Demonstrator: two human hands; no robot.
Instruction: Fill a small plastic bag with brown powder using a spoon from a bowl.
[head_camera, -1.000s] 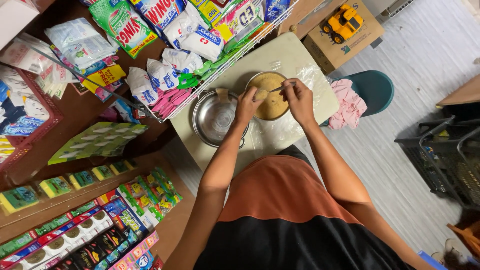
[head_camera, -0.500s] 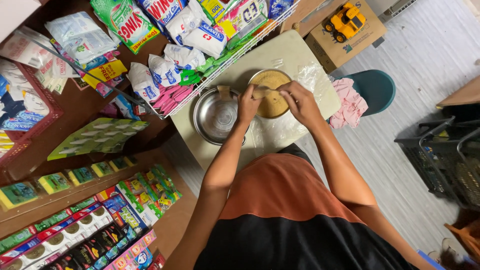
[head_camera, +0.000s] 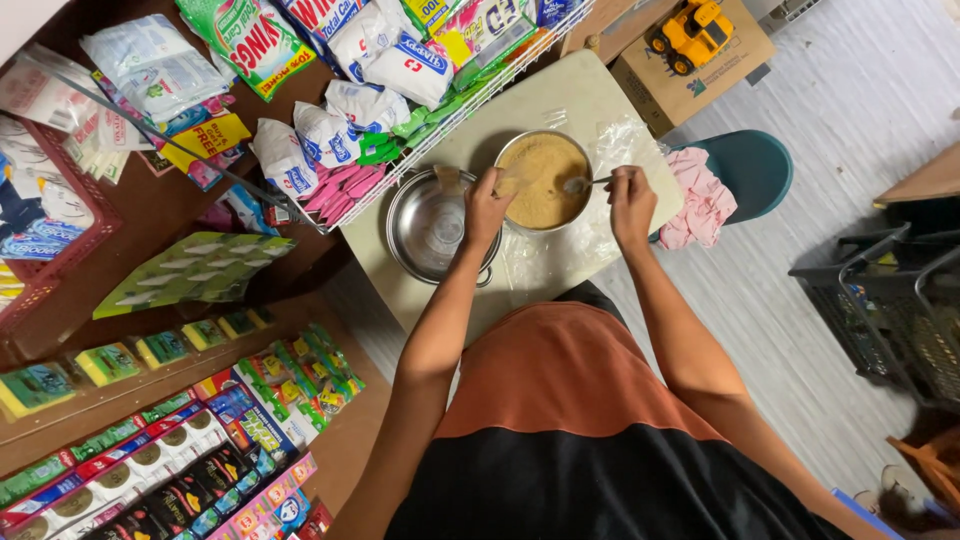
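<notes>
A round metal bowl (head_camera: 545, 180) full of tan granules stands on a small beige table (head_camera: 560, 100). My right hand (head_camera: 632, 200) grips a metal spoon (head_camera: 582, 184) whose bowl rests over the granules at the bowl's right side. My left hand (head_camera: 487, 208) pinches a small clear plastic bag (head_camera: 512, 183) at the bowl's left rim. Left of that sits an empty steel pan (head_camera: 432, 228), with a small filled bag lying on its far rim.
Clear plastic sheets (head_camera: 625, 140) lie under and around the bowl. A wire rack of packaged goods (head_camera: 370, 70) borders the table's far side. A teal stool (head_camera: 750, 165) with a pink cloth (head_camera: 700, 200) stands at right, near a cardboard box with a yellow toy truck (head_camera: 693, 32) and dark wire baskets (head_camera: 885, 310).
My hands have drawn apart: the left went to the bowl's left rim with the little bag, the right pulled back to the right side with the spoon.
</notes>
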